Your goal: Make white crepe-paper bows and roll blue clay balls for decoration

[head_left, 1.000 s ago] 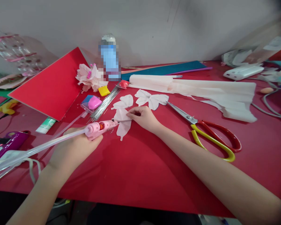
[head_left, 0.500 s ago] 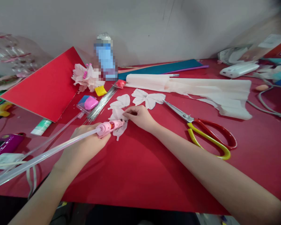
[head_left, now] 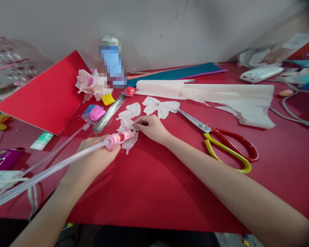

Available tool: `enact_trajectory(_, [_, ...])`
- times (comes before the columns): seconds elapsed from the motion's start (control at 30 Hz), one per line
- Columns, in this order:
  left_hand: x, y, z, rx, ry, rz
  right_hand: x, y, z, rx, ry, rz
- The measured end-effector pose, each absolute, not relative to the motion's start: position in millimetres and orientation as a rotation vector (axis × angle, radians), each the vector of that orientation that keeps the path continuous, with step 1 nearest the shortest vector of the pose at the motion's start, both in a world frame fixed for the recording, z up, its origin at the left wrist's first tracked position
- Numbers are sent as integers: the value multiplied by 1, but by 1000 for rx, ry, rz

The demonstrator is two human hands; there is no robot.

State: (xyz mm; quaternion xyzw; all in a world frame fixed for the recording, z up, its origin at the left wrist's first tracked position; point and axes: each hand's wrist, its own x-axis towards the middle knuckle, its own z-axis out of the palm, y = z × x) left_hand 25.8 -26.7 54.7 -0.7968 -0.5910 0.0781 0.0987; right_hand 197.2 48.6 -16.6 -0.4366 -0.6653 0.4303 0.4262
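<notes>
My left hand [head_left: 99,154] is closed around a pink hot glue gun [head_left: 119,138]. A long clear glue stick [head_left: 54,174] sticks out of its back towards the lower left. The gun's nozzle is beside a pale paper petal [head_left: 125,125], with another petal [head_left: 130,143] just below. My right hand [head_left: 153,128] pinches thumb and fingertips together at the petals' right edge; whatever lies between them is hidden. Further back are more white petals [head_left: 130,111] and a petal group [head_left: 161,107], close to the tips of the scissors [head_left: 206,127].
A pale crepe paper sheet [head_left: 226,92] stretches across the back. Left of the petals lie metal wires [head_left: 110,115], clay packets in pink [head_left: 97,112] and yellow [head_left: 108,99], and a finished-looking paper flower [head_left: 87,84]. A red board [head_left: 43,96] leans at left; a cable [head_left: 289,118] curls at right.
The whole view has shifted slightly, with things appearing a little further left. Both hands keep nearly the same place over the petals, the glue gun still in the left.
</notes>
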Motion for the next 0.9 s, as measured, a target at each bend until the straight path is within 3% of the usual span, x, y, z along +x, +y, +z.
enact_trajectory(0.33, [19, -27, 45, -2357, -1778, -118, 198, 50, -17, -1074, -1670, 1056])
enact_trajectory(0.7, [18, -27, 44, -2339, -1751, -36, 197, 49, -17, -1088, -1679, 1041])
enact_trajectory(0.9, [14, -26, 43, -2393, -1682, -175, 198, 49, -16, -1101, -1675, 1061])
